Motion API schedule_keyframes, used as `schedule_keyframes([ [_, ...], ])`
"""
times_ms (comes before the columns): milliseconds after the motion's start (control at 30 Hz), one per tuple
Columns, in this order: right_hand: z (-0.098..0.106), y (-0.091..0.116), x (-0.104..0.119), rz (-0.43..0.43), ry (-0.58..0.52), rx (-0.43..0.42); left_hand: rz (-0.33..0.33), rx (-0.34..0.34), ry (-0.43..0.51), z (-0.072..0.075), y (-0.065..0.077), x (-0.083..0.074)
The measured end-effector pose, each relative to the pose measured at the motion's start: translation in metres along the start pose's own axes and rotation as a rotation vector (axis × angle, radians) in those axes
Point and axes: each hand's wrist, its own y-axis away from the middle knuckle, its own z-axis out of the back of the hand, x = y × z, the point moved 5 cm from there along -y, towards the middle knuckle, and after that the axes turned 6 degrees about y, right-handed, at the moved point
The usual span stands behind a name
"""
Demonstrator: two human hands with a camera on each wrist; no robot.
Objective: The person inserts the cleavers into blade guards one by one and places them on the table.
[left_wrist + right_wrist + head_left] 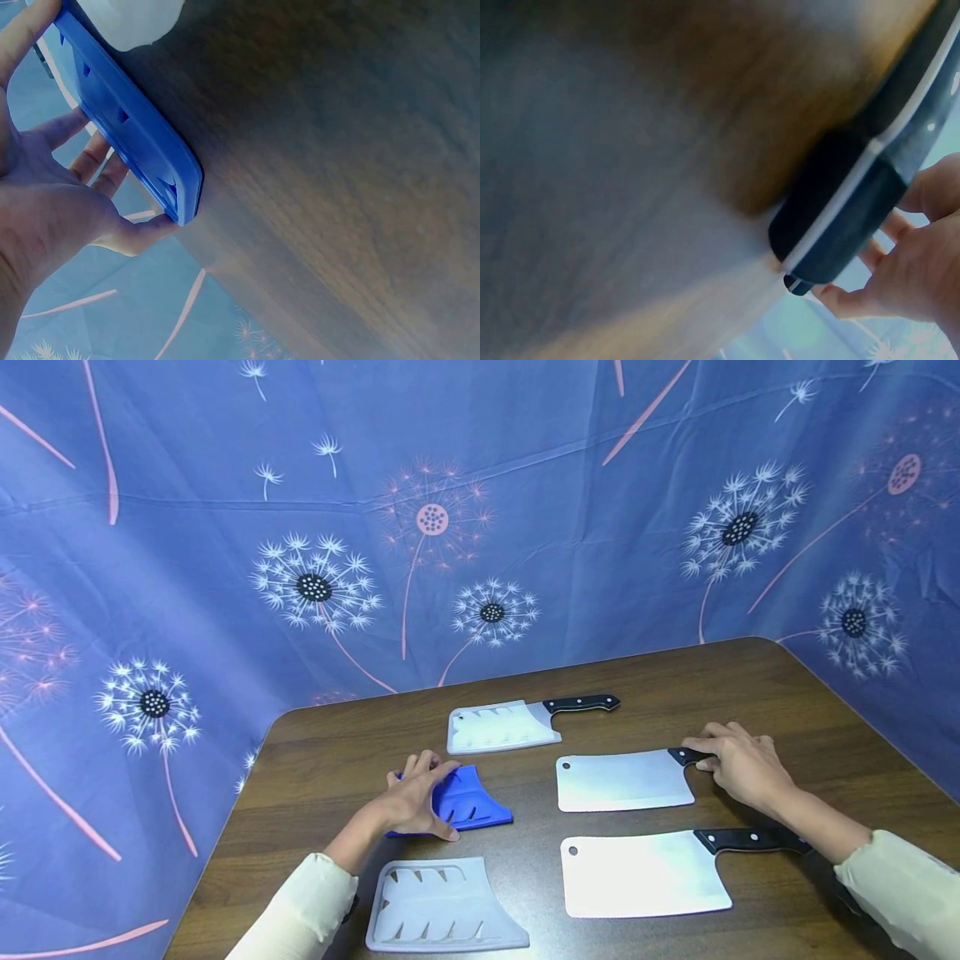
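L hand (412, 797) fingers grip blue sheath (471, 797), L of mid cleaver (622, 783); R hand (746, 768) fingers grip latter's handle (684, 755). Rear cleaver (579, 704) on table (322, 752) sheathed, est. 1 of 3 done; mid, front cleaver (641, 877) bare.

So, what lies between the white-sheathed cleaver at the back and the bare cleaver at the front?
The middle cleaver, also unsheathed, with the right hand holding its handle; the head view shows this.

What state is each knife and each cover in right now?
Far knife: blade mostly covered.
Far white cover: on that knife.
Middle knife: bare, handle in right grip.
Near knife: bare, lying flat.
Blue cover: empty, in left grip.
Near white cover: empty, lying flat.
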Motion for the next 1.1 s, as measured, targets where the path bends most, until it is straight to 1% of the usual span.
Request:
schedule_keyframes([
  [200,0.002,0.001,0.001,-0.013,-0.008,-0.001,-0.004,-0.02,-0.004,0.003,-0.001,-0.001],
  [333,0.003,0.002,0.001,-0.014,-0.005,-0.018,-0.012,-0.035,0.005,0.006,0.0,-0.002],
  [433,0.004,0.002,0.001,-0.013,-0.007,-0.044,-0.023,-0.046,0.015,0.007,0.0,-0.003],
  [567,0.005,0.001,0.001,-0.005,0.003,-0.1,-0.031,-0.06,0.018,0.01,-0.001,-0.005],
  [700,0.008,0.0,0.001,-0.004,-0.005,-0.137,-0.036,-0.081,0.0,0.013,-0.002,-0.007],
  [900,0.012,-0.001,0.005,-0.008,-0.007,-0.185,-0.051,-0.136,-0.016,0.019,-0.003,-0.011],
  [1100,0.018,-0.003,0.009,-0.019,-0.025,-0.224,-0.044,-0.189,-0.049,0.025,-0.005,-0.015],
])
